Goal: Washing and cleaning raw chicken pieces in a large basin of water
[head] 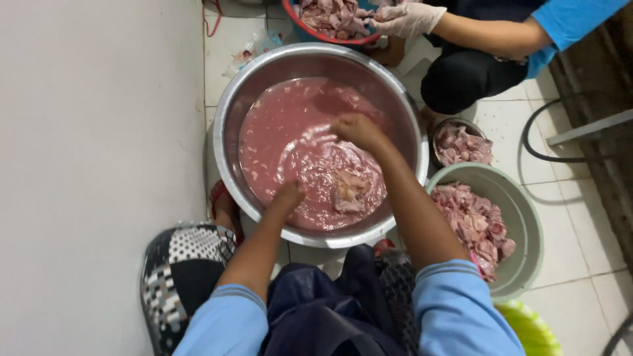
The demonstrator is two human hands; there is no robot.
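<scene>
Both my hands are in the big round stainless-steel basin [224,125], centre of frame, filled with cloudy pink water [283,138]. My left hand [287,196] is dipped at the lower edge of the water, fingers under the surface, so I can't tell how far open or whether it grips anything. My right hand [356,128] sits just above centre, fingers curled down into the water; can't tell if it has hold of anything. One pale clump of raw meat [349,188] breaks the surface between my hands, lower right of the basin.

Progress, my read: mid-wash. The pale green plastic bucket [527,217] at right holds a heap of meat pieces. Small metal bowl [455,123] above it has some too. A co-worker's gloved hand [405,20], top of frame, is at a red-rimmed bowl [290,16] of more meat.
</scene>
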